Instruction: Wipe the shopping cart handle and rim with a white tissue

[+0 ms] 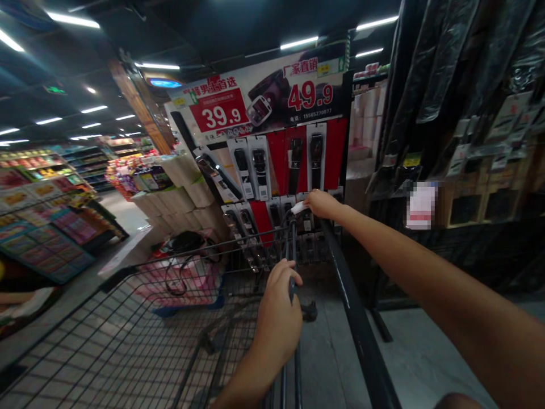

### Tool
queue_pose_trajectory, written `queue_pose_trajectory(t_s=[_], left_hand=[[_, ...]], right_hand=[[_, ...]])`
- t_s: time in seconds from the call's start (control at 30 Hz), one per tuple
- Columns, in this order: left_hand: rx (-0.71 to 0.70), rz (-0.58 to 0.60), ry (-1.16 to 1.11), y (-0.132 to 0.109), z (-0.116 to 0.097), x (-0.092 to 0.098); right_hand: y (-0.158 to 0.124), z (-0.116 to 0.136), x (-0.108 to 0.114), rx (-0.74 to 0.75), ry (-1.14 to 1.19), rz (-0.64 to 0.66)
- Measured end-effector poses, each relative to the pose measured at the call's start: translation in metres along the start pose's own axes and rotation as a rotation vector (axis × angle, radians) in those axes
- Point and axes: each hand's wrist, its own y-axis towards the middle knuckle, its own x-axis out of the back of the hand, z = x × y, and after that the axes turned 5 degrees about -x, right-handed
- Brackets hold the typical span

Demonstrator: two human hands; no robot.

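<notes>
A black wire shopping cart (128, 318) fills the lower left, its thick dark handle bar (357, 318) running down to the bottom edge. My left hand (281, 298) is closed around the cart's metal rail, its fingers curled over a dark piece. Farther forward, my right hand (322, 203) is closed on a small white object (301, 208) at the far corner of the cart, beside the end of the handle bar. The white object is too small to name. Behind my hands hang packaged belts (259, 165) on a red display rack.
A price sign (268, 102) tops the rack. Stacked paper packs (183, 187) and a pink bundle (183, 275) stand beyond the cart. Dark hanging goods (451, 85) line the right. Shelves of colourful packages (51, 216) stand left. Grey floor (323, 346) shows below.
</notes>
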Motion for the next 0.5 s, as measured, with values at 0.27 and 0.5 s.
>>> queue_pose_trajectory(t_s=[0.27, 0.5], left_hand=[[-0.026, -0.013, -0.010, 0.002, -0.002, -0.003], [-0.062, -0.020, 0.018, 0.009, -0.001, -0.010]], right_hand=[[-0.028, -0.019, 0.014, -0.218, 0.102, -0.100], [-0.059, -0.019, 0.013, -0.297, 0.313, -0.145]])
